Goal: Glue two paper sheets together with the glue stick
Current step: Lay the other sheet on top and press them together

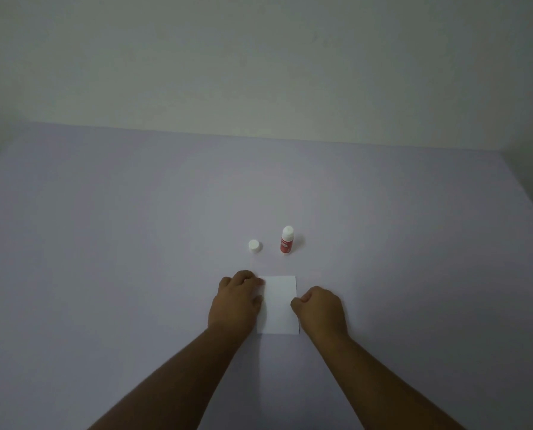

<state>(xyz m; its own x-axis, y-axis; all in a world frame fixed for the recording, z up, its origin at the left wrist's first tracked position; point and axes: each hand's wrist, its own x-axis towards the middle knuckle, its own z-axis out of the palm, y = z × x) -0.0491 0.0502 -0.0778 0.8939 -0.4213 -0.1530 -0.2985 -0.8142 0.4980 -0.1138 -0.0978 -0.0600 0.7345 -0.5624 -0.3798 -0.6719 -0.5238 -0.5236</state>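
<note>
A small white paper (279, 305) lies flat on the pale lilac table; I cannot tell whether it is one sheet or two stacked. My left hand (235, 301) rests curled on its left edge, fingertips touching the top left corner. My right hand (319, 308) is a loose fist against its right edge. Beyond the paper, a red glue stick (286, 240) stands upright with its white tip uncovered. Its white cap (254, 246) sits apart on the table to the left of the stick.
The lilac table surface (135, 259) stretches wide on all sides, with its far edge against a plain pale wall (259, 57). Both forearms reach in from the bottom of the view.
</note>
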